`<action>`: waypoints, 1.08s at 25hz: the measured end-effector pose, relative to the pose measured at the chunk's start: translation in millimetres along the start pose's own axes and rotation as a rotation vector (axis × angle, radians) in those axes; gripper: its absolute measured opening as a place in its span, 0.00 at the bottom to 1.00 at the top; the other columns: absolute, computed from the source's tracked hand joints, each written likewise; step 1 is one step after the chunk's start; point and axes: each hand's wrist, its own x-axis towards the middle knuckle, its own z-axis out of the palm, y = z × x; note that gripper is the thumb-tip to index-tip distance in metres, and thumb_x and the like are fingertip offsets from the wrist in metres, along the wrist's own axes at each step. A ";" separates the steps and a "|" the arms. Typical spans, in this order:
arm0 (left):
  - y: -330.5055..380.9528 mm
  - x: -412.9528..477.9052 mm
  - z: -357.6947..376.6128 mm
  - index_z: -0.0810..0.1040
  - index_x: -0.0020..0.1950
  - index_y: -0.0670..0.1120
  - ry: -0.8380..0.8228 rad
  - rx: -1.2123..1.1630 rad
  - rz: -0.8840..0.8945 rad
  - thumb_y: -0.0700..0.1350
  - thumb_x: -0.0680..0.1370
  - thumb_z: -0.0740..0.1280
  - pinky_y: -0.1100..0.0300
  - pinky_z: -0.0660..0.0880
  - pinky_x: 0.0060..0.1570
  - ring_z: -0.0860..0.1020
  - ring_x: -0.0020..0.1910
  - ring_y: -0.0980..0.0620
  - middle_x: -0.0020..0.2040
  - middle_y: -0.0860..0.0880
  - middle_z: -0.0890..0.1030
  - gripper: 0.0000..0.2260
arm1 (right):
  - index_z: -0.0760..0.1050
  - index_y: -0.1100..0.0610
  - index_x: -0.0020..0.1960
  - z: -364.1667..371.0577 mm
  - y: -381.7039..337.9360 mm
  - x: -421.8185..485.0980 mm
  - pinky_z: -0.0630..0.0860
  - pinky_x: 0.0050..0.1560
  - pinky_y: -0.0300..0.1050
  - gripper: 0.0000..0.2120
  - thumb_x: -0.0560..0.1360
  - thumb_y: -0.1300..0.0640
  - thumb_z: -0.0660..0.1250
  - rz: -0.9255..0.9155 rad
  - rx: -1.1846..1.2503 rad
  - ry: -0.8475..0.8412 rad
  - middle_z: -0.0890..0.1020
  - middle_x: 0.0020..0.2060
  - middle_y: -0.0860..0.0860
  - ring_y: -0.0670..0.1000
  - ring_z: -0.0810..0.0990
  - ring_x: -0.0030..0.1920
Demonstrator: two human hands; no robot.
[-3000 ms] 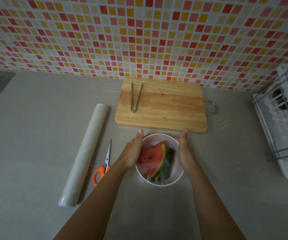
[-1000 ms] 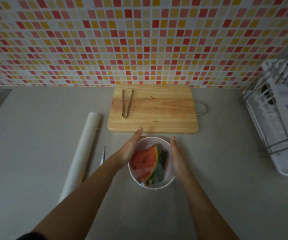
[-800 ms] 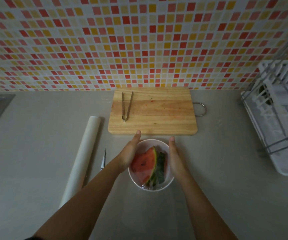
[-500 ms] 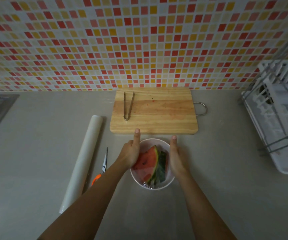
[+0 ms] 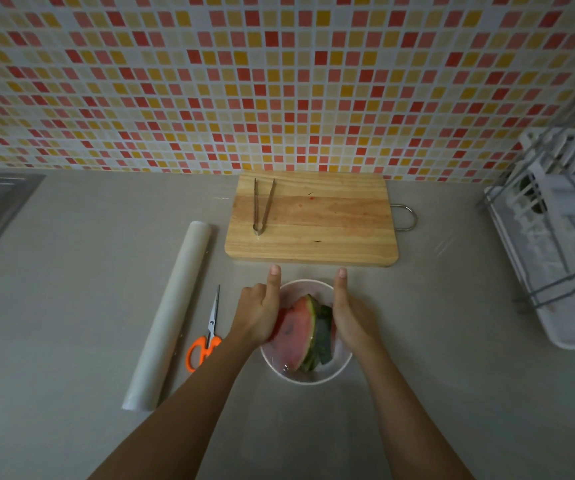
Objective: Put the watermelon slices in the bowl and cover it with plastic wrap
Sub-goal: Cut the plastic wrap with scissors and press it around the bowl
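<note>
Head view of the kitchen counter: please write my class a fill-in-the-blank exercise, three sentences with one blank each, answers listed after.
1. The metal tongs lie on the wooden ____.
2. The scissors beside the plastic wrap roll have ____ handles.
3. The left hand and right hand press on either side of the white ____, which holds watermelon slices.

Missing words: cutting board; orange; bowl

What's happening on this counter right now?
A person has both hands on a white bowl of watermelon slices: the left hand and right hand press on its two sides, apparently smoothing clear plastic wrap over it. The wrap roll and orange scissors lie to the left. Tongs rest on the cutting board behind.
</note>
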 end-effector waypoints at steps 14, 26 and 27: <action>3.4 2.9 5.7 0.78 0.58 0.50 0.013 -0.156 -0.008 0.65 0.77 0.41 0.51 0.70 0.59 0.76 0.58 0.45 0.54 0.45 0.81 0.32 | 0.80 0.59 0.51 -4.2 -11.1 26.6 0.74 0.60 0.58 0.55 0.58 0.17 0.39 -0.051 0.193 -0.250 0.84 0.47 0.60 0.56 0.83 0.49; -0.2 2.1 -9.5 0.75 0.55 0.49 0.274 -0.453 -0.255 0.64 0.79 0.39 0.50 0.71 0.54 0.78 0.46 0.45 0.47 0.45 0.82 0.30 | 0.79 0.55 0.37 -9.7 -7.6 16.3 0.69 0.42 0.46 0.43 0.69 0.29 0.32 0.005 0.078 0.564 0.83 0.40 0.55 0.57 0.79 0.41; -3.7 -6.9 -12.4 0.76 0.47 0.48 0.374 -0.588 -0.321 0.61 0.81 0.41 0.52 0.70 0.50 0.77 0.41 0.47 0.42 0.46 0.81 0.28 | 0.79 0.51 0.40 -12.6 -3.2 16.0 0.69 0.48 0.46 0.39 0.69 0.29 0.35 -0.046 0.229 0.558 0.83 0.46 0.54 0.57 0.80 0.49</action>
